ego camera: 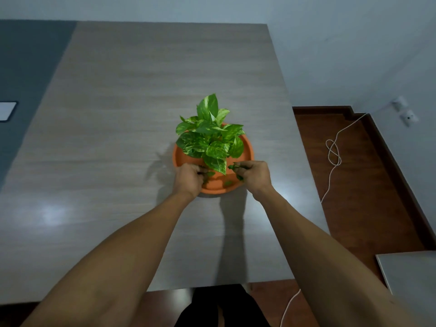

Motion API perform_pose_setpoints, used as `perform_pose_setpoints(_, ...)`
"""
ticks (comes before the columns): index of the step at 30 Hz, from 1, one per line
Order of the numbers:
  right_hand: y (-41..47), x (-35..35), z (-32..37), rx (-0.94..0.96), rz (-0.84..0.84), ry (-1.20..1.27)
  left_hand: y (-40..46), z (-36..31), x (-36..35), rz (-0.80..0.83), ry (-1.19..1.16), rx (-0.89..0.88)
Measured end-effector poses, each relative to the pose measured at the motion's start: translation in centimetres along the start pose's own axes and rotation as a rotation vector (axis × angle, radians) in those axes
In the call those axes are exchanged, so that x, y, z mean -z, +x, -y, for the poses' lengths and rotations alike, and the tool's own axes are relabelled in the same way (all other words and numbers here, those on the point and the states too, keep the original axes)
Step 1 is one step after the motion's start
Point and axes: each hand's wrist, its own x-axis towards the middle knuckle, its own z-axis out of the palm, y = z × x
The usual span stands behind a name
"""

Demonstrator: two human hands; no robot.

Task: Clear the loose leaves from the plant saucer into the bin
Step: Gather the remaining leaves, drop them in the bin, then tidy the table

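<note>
A green variegated plant (210, 135) stands in an orange round saucer (247, 149) on the grey wooden table. Both my hands are over the saucer's near half. My left hand (188, 178) is curled over small green leaves at the near left rim. My right hand (253, 174) pinches loose green leaves (233, 166) at the near right side. One loose leaf (227, 183) lies on the saucer floor between my hands. No bin is in view.
The table (141, 114) reaches far back and to the left. A white cable (332, 154) loops on the reddish-brown floor to the right. A pale surface corner (410, 274) shows at lower right. A white tablet-like object (7, 110) is at the left edge.
</note>
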Motion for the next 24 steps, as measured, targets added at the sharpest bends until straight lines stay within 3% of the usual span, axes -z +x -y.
perform_pose_setpoints(11,-3.7,6.9,-2.7,-0.05,-0.056,0.046,-5.7,-4.7,-7.0,0.013,-0.141,0.024)
perform_pose_setpoints(24,-5.5,26.9,-8.1,-0.019,-0.095,0.0,-13.8,-18.4,-23.1,0.014,-0.206,0.005)
